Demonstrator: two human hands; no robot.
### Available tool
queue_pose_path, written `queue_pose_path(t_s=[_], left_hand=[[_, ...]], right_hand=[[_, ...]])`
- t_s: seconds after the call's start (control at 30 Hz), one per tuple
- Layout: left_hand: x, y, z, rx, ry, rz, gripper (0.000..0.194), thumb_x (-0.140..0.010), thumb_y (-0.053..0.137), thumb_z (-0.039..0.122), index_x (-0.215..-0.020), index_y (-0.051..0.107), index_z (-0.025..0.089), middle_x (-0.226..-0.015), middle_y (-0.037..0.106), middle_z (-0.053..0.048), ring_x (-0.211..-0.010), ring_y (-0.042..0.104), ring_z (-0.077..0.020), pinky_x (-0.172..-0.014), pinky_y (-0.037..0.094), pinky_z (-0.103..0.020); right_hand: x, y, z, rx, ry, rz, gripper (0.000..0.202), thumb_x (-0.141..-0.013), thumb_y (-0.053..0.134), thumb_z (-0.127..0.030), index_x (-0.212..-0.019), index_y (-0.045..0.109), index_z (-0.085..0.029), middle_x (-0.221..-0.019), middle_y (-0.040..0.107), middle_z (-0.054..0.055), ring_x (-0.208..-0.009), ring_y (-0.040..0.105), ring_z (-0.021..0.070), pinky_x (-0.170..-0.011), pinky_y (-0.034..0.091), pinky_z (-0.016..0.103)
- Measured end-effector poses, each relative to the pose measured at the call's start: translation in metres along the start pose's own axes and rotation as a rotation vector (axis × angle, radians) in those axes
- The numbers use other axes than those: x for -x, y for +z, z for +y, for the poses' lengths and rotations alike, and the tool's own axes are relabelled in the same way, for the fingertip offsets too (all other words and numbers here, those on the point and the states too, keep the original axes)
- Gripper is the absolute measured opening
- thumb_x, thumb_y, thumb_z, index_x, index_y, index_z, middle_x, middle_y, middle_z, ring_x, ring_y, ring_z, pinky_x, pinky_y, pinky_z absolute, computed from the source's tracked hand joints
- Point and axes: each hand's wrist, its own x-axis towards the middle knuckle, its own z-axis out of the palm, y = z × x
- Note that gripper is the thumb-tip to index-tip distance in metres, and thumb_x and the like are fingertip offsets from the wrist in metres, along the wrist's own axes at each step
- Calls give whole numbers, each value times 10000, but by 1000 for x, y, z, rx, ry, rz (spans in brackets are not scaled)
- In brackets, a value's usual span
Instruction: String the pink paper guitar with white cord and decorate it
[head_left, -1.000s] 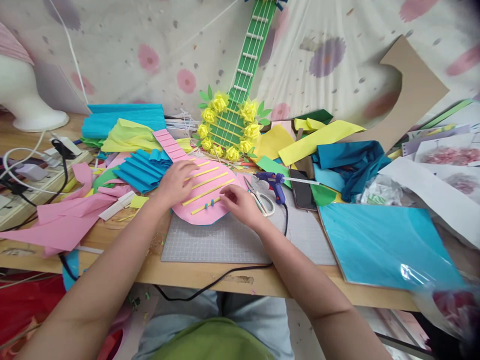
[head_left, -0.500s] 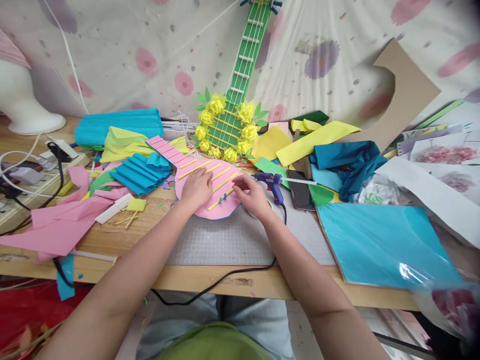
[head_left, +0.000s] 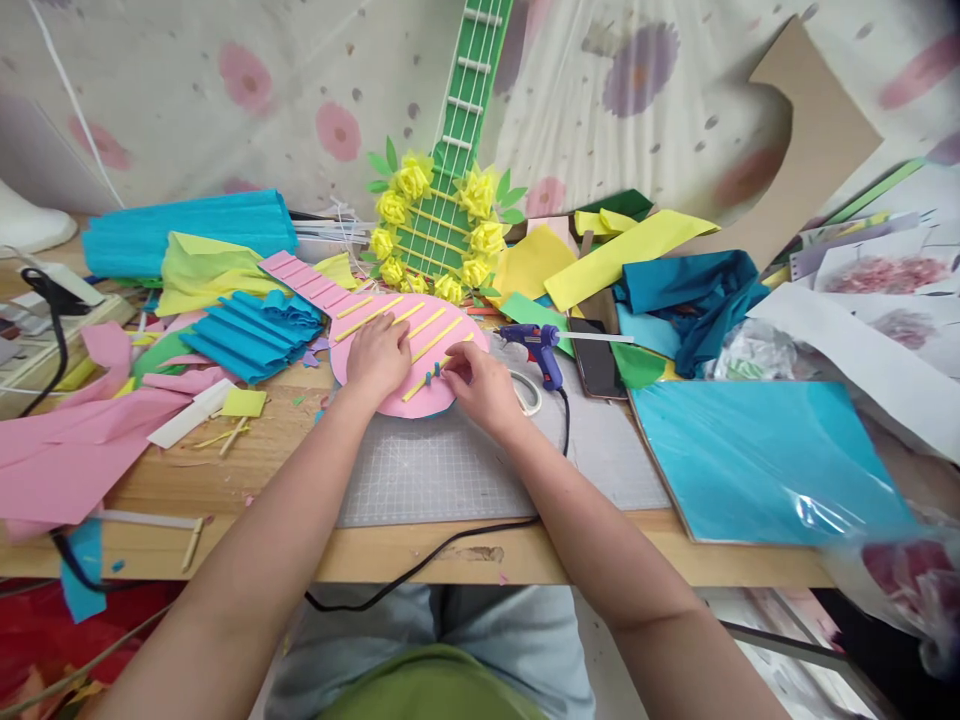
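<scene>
A pink paper guitar (head_left: 360, 345) lies slanted on the grey cutting mat (head_left: 427, 470), its ridged neck pointing to the upper left. Yellow strips run across its body, and small blue pieces (head_left: 432, 374) stand on the lowest strip. My left hand (head_left: 377, 358) rests flat on the left part of the body, fingers extended. At the right edge of the body, my right hand (head_left: 480, 385) has thumb and fingers pinched close beside the blue pieces. Whatever sits between those fingertips is too small or hidden to make out.
A purple glue gun (head_left: 544, 352) with a white glue stick lies right of my right hand, near a phone (head_left: 598, 358). Behind stands a green guitar (head_left: 450, 215) with yellow flowers. Blue sheets (head_left: 772, 460) lie right; pink paper (head_left: 82, 440) and a power strip (head_left: 45, 345) left.
The camera view has shifted, so everything sits a little further left and higher. Both hands stay at about the same places on the pink guitar.
</scene>
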Motion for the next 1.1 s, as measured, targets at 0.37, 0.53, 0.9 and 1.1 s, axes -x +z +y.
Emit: queue_pose_path(t_s=[0.37,0.53,0.9,1.1], left_hand=[[0,1,-1,10,5,17,330,-784,423,170,-1034,639,163,-1182,572,-100,-1171,460,-265,-1013,332,-419],[0,-1,2,-8,-3,6,323,-786,427,173,-1028,640,163,-1163,580,-102,-1171,461,-264,-1011,332,-415],[0,-5,5,-67,-12,-39,319,-803,416,187,-1036,632,165,-1183,565,-103,-1165,462,-253,-987,348,-399],[-1,-7,6,-118,-14,-62,322,-815,401,198,-1039,629,165,-1154,579,-99,-1156,471,-241,-977,357,-375]], right_hand=[[0,6,-1,125,-17,20,141,-735,520,-185,-869,500,-222,-816,618,30,-755,554,193,-684,419,320],[0,6,-3,142,15,24,137,-736,514,-198,-869,490,-223,-805,611,32,-744,553,197,-675,411,317],[0,7,-4,254,26,28,136,-764,486,-205,-897,457,-208,-801,625,36,-743,575,198,-623,384,287],[1,7,-6,336,15,28,108,-780,455,-202,-886,437,-197,-785,622,31,-725,575,186,-587,350,265]])
